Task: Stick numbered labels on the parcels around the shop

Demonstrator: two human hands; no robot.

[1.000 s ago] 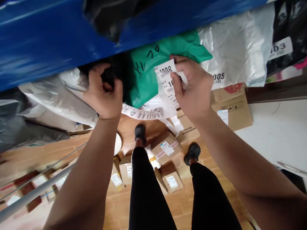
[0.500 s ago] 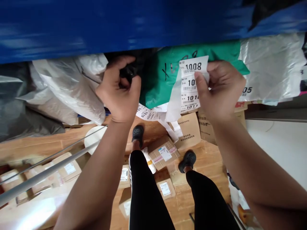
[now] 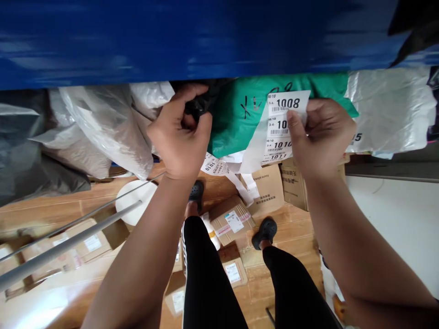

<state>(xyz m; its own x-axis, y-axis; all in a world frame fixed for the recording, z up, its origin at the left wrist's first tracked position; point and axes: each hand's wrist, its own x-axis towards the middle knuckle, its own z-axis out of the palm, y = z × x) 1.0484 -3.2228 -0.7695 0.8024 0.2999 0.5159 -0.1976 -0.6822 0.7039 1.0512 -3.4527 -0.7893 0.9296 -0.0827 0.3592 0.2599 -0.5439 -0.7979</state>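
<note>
Between the thumb and fingers of my right hand (image 3: 324, 137) is a strip of printed number labels (image 3: 279, 130), its top label reading 1008. The strip trails down and curls to the left below the shelf. Behind it lies a green plastic mailer bag (image 3: 233, 114) with black handwriting. My left hand (image 3: 181, 128) is curled closed on a black plastic bag (image 3: 199, 105) just left of the green one. Grey-white plastic parcels (image 3: 99, 123) lie left of that hand. A pale translucent parcel (image 3: 387, 109) sits right of my right hand.
A blue shelf edge (image 3: 171, 41) runs across the top, close above both hands. On the wooden floor are several cardboard boxes (image 3: 222, 210) around my feet. A grey metal bar (image 3: 72, 244) slants in at lower left.
Little differs: both hands appear slightly further right and lower in view, along with the parcels behind them. Both grips look the same, the label strip still in my right hand.
</note>
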